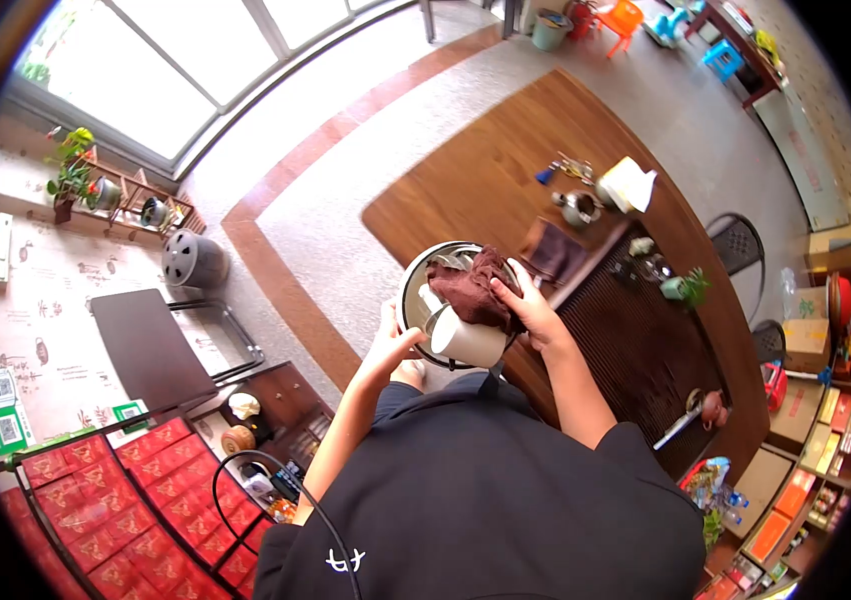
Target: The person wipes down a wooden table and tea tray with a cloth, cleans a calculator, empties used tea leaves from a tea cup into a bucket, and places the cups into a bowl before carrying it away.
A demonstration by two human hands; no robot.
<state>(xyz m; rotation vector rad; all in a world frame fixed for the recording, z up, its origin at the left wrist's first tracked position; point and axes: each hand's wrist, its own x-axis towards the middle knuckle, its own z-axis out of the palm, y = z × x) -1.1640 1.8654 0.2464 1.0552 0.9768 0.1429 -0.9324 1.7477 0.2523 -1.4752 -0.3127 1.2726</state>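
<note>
In front of my body, a round dark-rimmed bowl (406, 293) holds several pale items, partly hidden under a crumpled brown cloth (469, 288). A white cup (470, 344) lies tilted on the near side of the bowl. My left hand (392, 335) grips the bowl's left side, its thumb reaching toward the cup. On the other side, my right hand (533, 312) is closed round the right side, thumb pressing on the cloth; its lower fingers are hidden.
A wooden table (465, 160) extends ahead and right, with a slatted tea tray (635, 340), a folded brown cloth (553, 252), a metal teapot (577, 208) and tissues (627, 185). Red boxes (135, 500) fill the lower left. A metal chair (737, 243) stands right.
</note>
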